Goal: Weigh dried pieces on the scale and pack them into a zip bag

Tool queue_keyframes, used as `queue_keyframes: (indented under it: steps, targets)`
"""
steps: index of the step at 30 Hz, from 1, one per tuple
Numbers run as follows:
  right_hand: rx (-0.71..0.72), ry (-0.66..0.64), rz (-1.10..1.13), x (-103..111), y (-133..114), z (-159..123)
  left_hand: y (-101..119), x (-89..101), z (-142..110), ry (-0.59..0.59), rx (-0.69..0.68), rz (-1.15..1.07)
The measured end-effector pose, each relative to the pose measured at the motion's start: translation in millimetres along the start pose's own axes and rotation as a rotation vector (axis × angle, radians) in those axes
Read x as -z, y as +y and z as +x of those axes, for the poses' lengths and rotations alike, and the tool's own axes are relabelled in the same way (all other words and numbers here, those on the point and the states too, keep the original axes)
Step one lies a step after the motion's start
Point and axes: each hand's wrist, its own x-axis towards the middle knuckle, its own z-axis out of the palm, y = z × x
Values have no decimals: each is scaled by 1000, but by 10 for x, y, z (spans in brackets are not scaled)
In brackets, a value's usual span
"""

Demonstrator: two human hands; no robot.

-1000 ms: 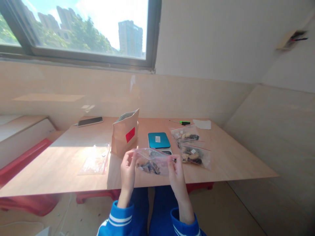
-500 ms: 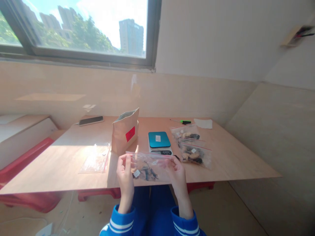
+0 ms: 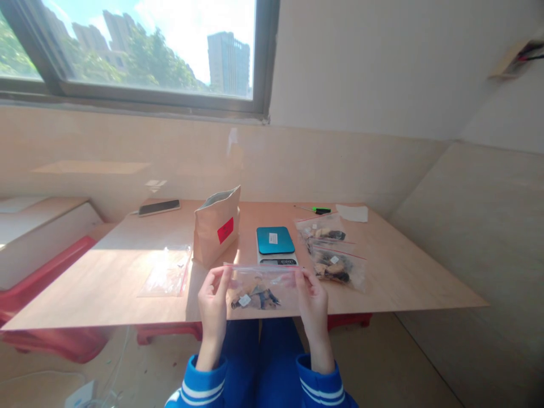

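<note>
Between my two hands is a clear zip bag with a red strip along its top, holding dark and tan dried pieces and a small white label. My left hand pinches its upper left corner. The upper right corner is gripped by my right hand. Just beyond the bag sits a kitchen scale with a blue top and a white sticker. A brown paper pouch with a red label stands open-topped behind my left hand. Two more filled zip bags lie to the right of the scale.
An empty-looking clear bag lies at the left in sunlight. Toward the back are a phone, a green and black screwdriver and a white paper. The table's front edge is close to my legs; red stools stand below.
My hands have moved slightly apart, pulling the bag's top edge straighter. The dried pieces inside have shifted a little to the right. The other things on the table stay put.
</note>
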Motion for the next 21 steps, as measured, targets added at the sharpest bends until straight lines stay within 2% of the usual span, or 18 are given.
queue_keyframes:
  steps: [5, 15, 18, 21]
  targets:
    - [21, 47, -14, -18, 9, -14, 43, 15, 3, -10, 22, 3]
    - [12, 70, 14, -99, 67, -40, 29, 29, -35, 74, -11, 31]
    - [8, 20, 63, -114, 37, -41, 4, -15, -39, 53, 32, -56]
    - [17, -82, 133, -128, 14, -49, -15, -78, -50, 38, 82, -228]
